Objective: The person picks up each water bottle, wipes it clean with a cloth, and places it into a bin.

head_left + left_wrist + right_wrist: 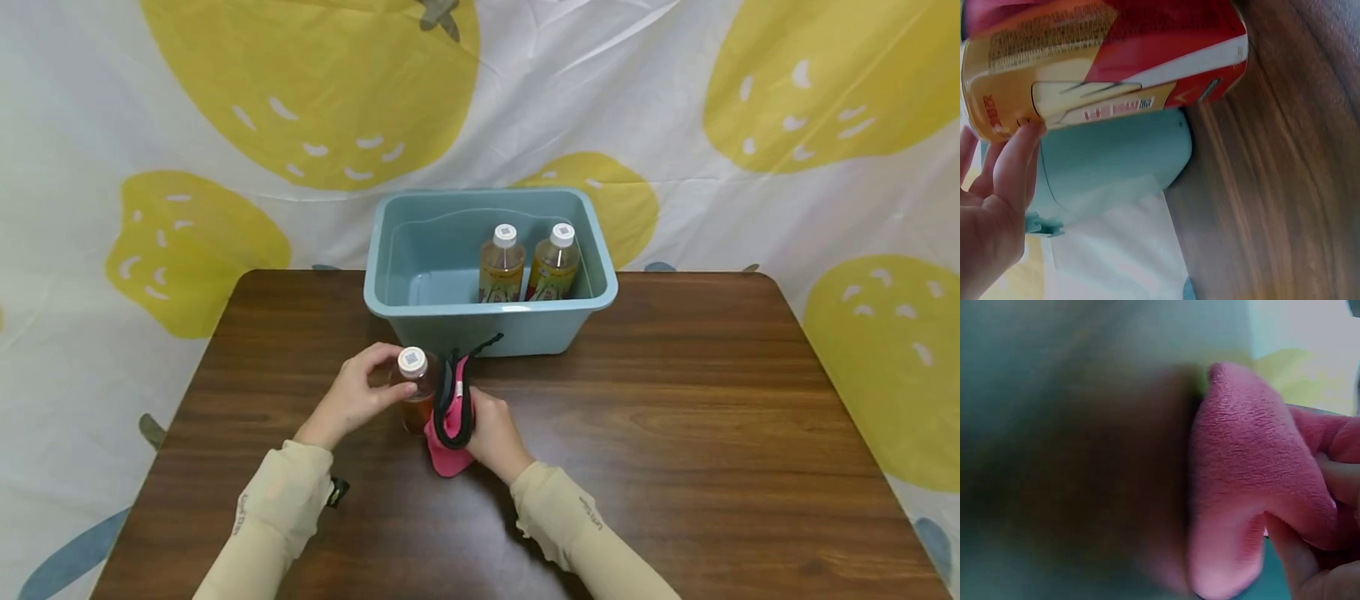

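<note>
A drink bottle with a white cap stands upright on the table, just in front of the bin. My left hand holds it near the top, thumb and fingers round its upper part. In the left wrist view the bottle's label is gold and red. My right hand grips a folded pink cloth with black edging, held close against the bottle's right side. The cloth looks fuzzy in the right wrist view, where a dark blur covers the left part. Whether cloth and bottle touch is hard to tell.
Behind the hands a light blue plastic bin stands at the table's back edge. Two capped bottles, one left of the other, stand in its right half. A lemon-print sheet hangs behind the brown wooden table.
</note>
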`<act>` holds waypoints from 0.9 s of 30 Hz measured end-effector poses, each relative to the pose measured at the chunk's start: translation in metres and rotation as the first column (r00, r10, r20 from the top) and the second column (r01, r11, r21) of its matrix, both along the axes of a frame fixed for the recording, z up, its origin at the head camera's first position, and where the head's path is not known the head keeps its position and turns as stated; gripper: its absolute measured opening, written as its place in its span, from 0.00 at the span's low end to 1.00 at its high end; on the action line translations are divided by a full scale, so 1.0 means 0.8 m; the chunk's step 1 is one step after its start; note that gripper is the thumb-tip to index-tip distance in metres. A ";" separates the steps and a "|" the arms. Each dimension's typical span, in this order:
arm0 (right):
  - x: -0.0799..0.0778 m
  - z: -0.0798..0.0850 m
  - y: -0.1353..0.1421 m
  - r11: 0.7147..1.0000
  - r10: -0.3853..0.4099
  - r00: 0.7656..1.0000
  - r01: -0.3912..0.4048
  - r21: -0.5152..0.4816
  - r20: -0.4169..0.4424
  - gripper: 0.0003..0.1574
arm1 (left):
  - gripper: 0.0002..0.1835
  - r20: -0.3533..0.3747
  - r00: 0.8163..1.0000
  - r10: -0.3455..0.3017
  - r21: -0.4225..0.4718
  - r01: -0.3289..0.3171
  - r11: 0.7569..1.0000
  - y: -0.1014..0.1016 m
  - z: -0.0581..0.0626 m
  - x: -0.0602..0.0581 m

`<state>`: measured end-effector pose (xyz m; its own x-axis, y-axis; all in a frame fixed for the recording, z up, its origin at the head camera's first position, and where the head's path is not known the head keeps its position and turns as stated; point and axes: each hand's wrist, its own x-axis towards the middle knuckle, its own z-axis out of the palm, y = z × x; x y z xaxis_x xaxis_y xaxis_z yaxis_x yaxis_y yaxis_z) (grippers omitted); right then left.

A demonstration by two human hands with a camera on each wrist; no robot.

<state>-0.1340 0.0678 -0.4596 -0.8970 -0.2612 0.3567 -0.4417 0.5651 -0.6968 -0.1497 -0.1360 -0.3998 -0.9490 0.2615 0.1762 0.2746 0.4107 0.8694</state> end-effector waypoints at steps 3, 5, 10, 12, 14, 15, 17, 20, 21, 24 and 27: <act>-0.001 -0.012 0.000 1.000 0.000 0.997 -0.002 0.029 0.076 0.20 | 0.19 -0.017 1.000 0.012 -0.032 -0.013 0.999 0.004 -0.001 0.005; -0.003 -0.016 0.001 1.000 -0.004 0.995 0.001 0.026 0.100 0.20 | 0.20 -0.044 0.998 0.045 -0.079 -0.049 0.996 0.009 -0.001 0.008; -0.005 -0.020 0.002 1.000 -0.004 0.994 0.004 0.001 0.110 0.20 | 0.23 -0.123 0.972 0.199 -0.192 -0.220 0.956 0.027 -0.001 0.015; -0.006 -0.022 0.004 1.000 0.009 0.994 -0.008 -0.004 0.111 0.19 | 0.24 -0.156 0.954 0.258 -0.197 -0.285 0.938 0.033 -0.003 0.015; -0.009 -0.023 0.007 1.000 0.013 0.993 -0.011 -0.019 0.115 0.17 | 0.22 -0.187 0.942 0.281 -0.178 -0.313 0.933 0.038 -0.006 0.014; -0.010 -0.023 0.009 1.000 0.011 0.993 -0.007 -0.030 0.117 0.16 | 0.22 -0.199 0.939 0.280 -0.163 -0.314 0.935 0.039 -0.007 0.013; -0.013 -0.021 0.012 0.998 0.007 0.993 -0.001 -0.056 0.114 0.13 | 0.21 -0.215 0.940 0.264 -0.132 -0.296 0.946 0.039 -0.010 0.011; -0.017 -0.013 0.017 0.996 0.011 0.995 -0.003 -0.084 0.096 0.10 | 0.22 -0.222 0.948 0.230 -0.092 -0.255 0.963 0.036 -0.014 0.009; -0.017 -0.010 0.018 0.996 0.016 0.997 -0.009 -0.085 0.081 0.10 | 0.22 -0.219 0.951 0.217 -0.086 -0.241 0.967 0.034 -0.014 0.008; -0.019 0.004 0.019 0.995 0.033 0.999 -0.030 -0.094 0.033 0.09 | 0.26 -0.206 0.960 0.190 -0.060 -0.206 0.977 0.028 -0.014 0.007; -0.020 0.022 0.020 0.990 0.044 0.999 -0.045 -0.131 -0.010 0.08 | 0.26 -0.173 0.971 0.164 -0.031 -0.172 0.985 0.022 -0.013 0.007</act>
<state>-0.1499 0.0836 -0.4421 -0.8827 -0.2516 0.3970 -0.4698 0.4489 -0.7601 -0.1439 -0.1181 -0.4106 -0.9375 0.1126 0.3293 0.3397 0.5016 0.7956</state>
